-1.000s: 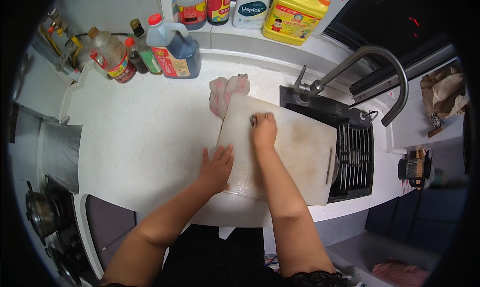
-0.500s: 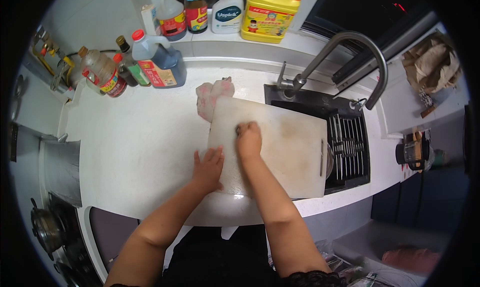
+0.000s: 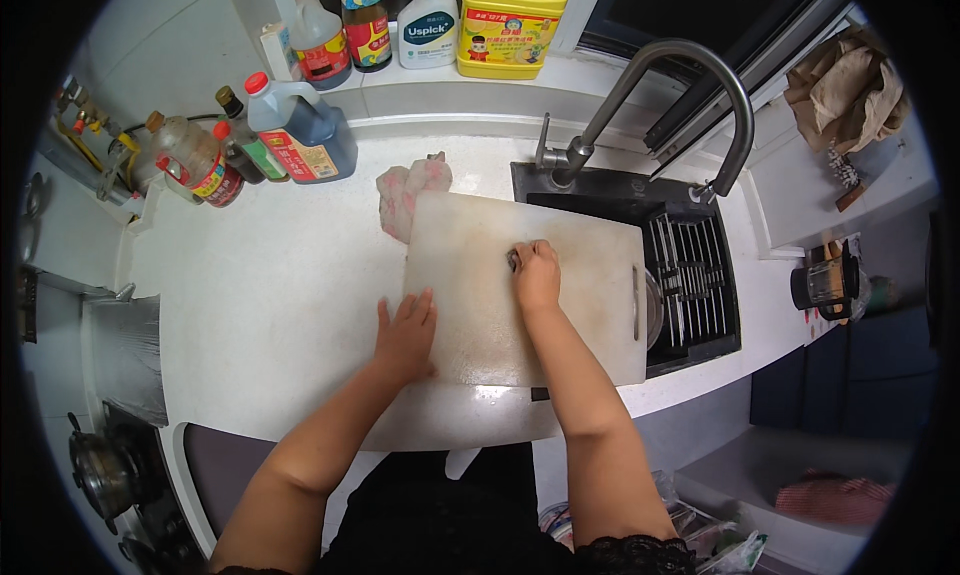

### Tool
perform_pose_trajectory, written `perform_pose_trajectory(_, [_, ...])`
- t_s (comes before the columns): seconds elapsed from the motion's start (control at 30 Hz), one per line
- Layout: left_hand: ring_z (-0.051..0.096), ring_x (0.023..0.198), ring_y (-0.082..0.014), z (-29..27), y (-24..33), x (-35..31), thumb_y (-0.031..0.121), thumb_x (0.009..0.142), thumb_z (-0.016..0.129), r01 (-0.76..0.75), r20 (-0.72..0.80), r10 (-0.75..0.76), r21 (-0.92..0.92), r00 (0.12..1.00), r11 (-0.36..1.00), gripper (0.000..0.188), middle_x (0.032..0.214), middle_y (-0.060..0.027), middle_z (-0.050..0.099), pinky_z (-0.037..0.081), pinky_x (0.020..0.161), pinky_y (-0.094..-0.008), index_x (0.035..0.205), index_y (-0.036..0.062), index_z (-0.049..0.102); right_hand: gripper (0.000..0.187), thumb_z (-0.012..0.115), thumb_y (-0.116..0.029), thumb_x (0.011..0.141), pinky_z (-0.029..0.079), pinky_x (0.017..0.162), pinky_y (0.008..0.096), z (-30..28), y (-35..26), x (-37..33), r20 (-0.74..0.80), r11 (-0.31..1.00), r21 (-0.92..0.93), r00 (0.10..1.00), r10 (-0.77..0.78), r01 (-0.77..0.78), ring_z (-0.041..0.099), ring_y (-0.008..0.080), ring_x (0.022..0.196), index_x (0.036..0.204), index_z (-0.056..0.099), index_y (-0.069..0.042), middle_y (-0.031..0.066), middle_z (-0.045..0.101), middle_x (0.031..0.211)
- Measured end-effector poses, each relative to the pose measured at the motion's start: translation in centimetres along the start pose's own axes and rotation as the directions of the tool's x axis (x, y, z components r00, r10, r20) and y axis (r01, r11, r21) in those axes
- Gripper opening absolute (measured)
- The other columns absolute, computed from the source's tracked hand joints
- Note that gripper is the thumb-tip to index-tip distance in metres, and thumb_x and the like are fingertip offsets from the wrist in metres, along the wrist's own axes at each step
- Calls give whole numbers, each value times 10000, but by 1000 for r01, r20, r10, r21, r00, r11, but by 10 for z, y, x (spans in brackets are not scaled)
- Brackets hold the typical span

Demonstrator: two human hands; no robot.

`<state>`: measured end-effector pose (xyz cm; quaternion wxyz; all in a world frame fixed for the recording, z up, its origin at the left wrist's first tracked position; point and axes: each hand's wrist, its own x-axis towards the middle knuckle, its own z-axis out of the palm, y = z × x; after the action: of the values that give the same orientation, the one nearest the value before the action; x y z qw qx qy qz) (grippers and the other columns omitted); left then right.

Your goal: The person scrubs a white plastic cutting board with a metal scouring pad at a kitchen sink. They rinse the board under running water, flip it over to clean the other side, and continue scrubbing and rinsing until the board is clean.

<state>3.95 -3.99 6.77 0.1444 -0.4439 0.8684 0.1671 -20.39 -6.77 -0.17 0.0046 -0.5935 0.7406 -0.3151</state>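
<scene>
A white cutting board with brownish stains lies on the counter, its right part reaching over the sink. My right hand is closed around a small dark scouring pad, mostly hidden by the fingers, and presses it on the middle of the board. Fingers spread, my left hand rests flat on the board's left edge. Just beyond the far left corner is a crumpled greyish cloth with pink marks.
A dark sink with a metal rack and a curved faucet stands at right. Several sauce bottles and a blue-capped-looking dark jug line the back left. A spray bottle and yellow jug stand on the ledge.
My right hand has slid to the right across the board with the scouring pad. The left hand keeps its place on the board's left edge. The whole view has shifted slightly.
</scene>
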Motion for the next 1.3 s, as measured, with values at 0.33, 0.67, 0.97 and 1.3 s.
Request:
perform_pose_trajectory(0.33, [239,1427,-296,6,-4,-1,341,561,894,17,-10,-18,-31,1000,999,1056,1568,-110,215,188,1106,-670,1418,19,368,336,600,76,719,501,813,405,-22,-21,-75,86,986,52,983,-164,160,574,336,936,1007,691,-72,136,599,966])
perform_pose_trajectory(0.67, [217,1434,-292,-2,-1,2,341,557,893,31,6,-31,-22,999,999,1055,1573,-94,212,184,1115,-658,1416,23,370,241,587,-2,784,489,767,408,-6,-29,-22,90,999,44,996,26,-30,554,337,902,986,704,-59,151,549,895])
perform_pose_trajectory(0.97, [235,1425,-284,-1,2,3,356,565,882,20,9,-20,-19,1000,1000,1033,1567,-88,226,174,1106,-674,1412,35,386,227,604,-1,768,479,729,413,7,-18,-7,-1,1000,22,1000,16,-16,541,332,867,967,701,-52,153,535,899])
perform_pose_trajectory(1.3, [332,1356,-303,32,-5,12,363,587,865,33,-263,-49,-64,963,997,909,1500,-111,337,248,1070,-650,1327,2,479,323,643,53,704,498,727,391,-53,-31,-119,120,990,123,990,-78,63,580,314,869,991,704,-84,127,565,877])
